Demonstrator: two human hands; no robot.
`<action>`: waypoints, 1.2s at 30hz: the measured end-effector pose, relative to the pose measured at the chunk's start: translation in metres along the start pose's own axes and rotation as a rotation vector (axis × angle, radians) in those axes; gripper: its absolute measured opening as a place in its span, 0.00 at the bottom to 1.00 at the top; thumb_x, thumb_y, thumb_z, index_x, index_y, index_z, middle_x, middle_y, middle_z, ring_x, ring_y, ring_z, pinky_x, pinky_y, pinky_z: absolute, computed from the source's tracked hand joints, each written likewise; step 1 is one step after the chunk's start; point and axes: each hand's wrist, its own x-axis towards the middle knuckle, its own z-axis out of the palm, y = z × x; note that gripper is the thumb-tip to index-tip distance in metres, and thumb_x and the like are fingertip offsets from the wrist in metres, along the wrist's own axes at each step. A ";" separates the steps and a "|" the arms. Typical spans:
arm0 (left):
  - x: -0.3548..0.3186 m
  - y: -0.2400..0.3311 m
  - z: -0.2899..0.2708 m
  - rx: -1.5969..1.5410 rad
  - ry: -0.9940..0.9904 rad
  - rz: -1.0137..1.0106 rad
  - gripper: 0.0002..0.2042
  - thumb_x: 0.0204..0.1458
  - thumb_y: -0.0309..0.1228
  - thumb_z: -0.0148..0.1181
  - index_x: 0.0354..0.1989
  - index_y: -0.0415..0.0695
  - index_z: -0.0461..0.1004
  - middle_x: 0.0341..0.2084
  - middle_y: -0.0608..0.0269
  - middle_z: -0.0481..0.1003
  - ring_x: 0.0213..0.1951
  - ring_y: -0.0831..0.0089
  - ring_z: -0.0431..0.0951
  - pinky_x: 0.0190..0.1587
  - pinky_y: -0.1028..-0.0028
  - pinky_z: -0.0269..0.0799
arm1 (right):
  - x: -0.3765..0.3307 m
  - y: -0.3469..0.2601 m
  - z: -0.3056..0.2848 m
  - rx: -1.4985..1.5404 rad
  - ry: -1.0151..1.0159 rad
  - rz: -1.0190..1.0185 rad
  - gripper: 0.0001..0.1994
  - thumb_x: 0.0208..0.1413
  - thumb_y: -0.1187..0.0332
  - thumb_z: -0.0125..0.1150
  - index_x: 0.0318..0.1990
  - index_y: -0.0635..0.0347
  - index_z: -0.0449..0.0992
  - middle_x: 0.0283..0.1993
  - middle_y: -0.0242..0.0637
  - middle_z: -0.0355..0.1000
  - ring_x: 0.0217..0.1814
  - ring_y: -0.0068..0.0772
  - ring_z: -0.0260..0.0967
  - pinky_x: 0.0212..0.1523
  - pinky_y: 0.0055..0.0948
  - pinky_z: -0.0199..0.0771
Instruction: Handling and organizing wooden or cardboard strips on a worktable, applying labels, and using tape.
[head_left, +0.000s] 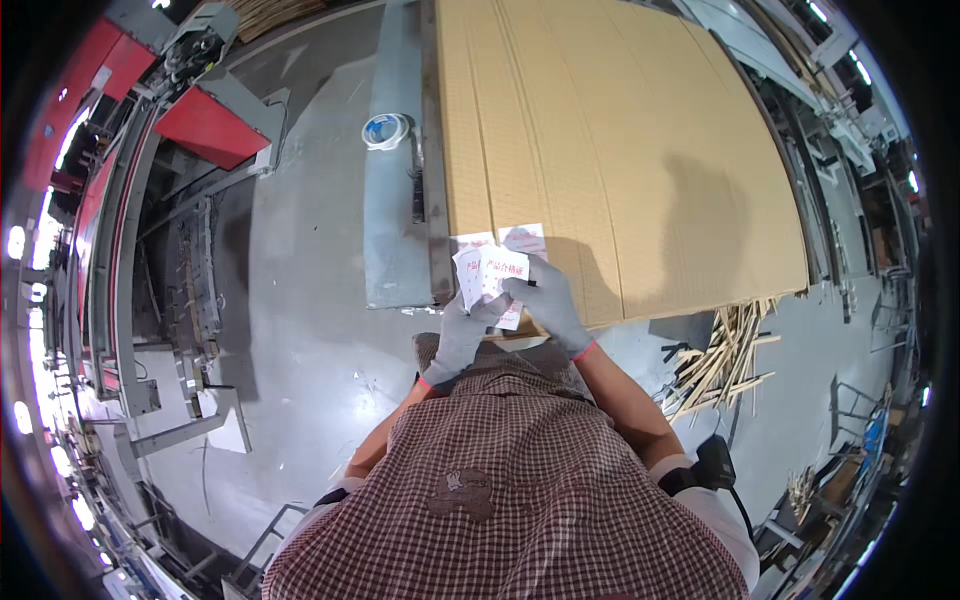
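1. The left hand point(462, 335), in a grey glove, has its grip closed on a small stack of white paper labels point(487, 275) with red print; the right hand point(548, 300), gloved alike, pinches the front label from the other side.
2. The labels are held just above the near edge of a large stack of corrugated cardboard sheets point(610, 150); two more white labels point(522, 238) lie flat on the cardboard.
3. A roll of tape point(385, 131) sits on the grey metal surface point(395, 230) beside the cardboard; whether anything is inside its ring cannot be told.
4. Wooden strips point(725, 365) lie on the floor, partly hidden by the cardboard; the fingertips are hidden behind the labels.
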 end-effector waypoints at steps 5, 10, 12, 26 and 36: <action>0.005 -0.021 0.019 -0.005 0.166 0.020 0.09 0.56 0.27 0.51 0.43 0.36 0.70 0.33 0.64 0.74 0.33 0.80 0.73 0.35 0.78 0.70 | -0.002 0.001 -0.041 -0.306 -0.091 -0.066 0.24 0.47 0.74 0.53 0.55 0.66 0.64 0.47 0.48 0.70 0.48 0.37 0.70 0.48 0.29 0.68; 0.005 -0.022 0.025 0.151 0.233 0.055 0.05 0.53 0.26 0.53 0.33 0.38 0.74 0.26 0.64 0.74 0.23 0.79 0.72 0.26 0.77 0.70 | 0.026 0.004 -0.107 -0.214 0.024 0.075 0.27 0.44 0.71 0.59 0.55 0.67 0.63 0.46 0.49 0.71 0.47 0.36 0.71 0.45 0.29 0.70; 0.008 -0.021 0.029 0.116 0.302 0.056 0.05 0.52 0.26 0.54 0.32 0.38 0.74 0.25 0.65 0.74 0.23 0.79 0.72 0.25 0.78 0.70 | 0.040 0.018 -0.111 -0.195 0.056 0.022 0.27 0.44 0.70 0.61 0.54 0.67 0.64 0.42 0.47 0.72 0.42 0.35 0.72 0.41 0.30 0.71; 0.019 0.005 0.055 -0.026 0.306 0.086 0.08 0.56 0.27 0.49 0.41 0.38 0.71 0.29 0.66 0.72 0.28 0.81 0.70 0.28 0.80 0.69 | 0.030 0.018 -0.130 -0.133 0.151 -0.128 0.25 0.47 0.69 0.63 0.52 0.69 0.65 0.36 0.36 0.71 0.37 0.25 0.69 0.38 0.24 0.70; 0.016 0.008 0.124 0.070 0.108 -0.021 0.09 0.53 0.29 0.55 0.40 0.39 0.72 0.28 0.68 0.74 0.27 0.82 0.72 0.27 0.81 0.69 | 0.004 0.000 -0.102 -0.227 0.113 -0.172 0.20 0.43 0.69 0.62 0.46 0.68 0.71 0.28 0.44 0.70 0.24 0.29 0.66 0.30 0.25 0.69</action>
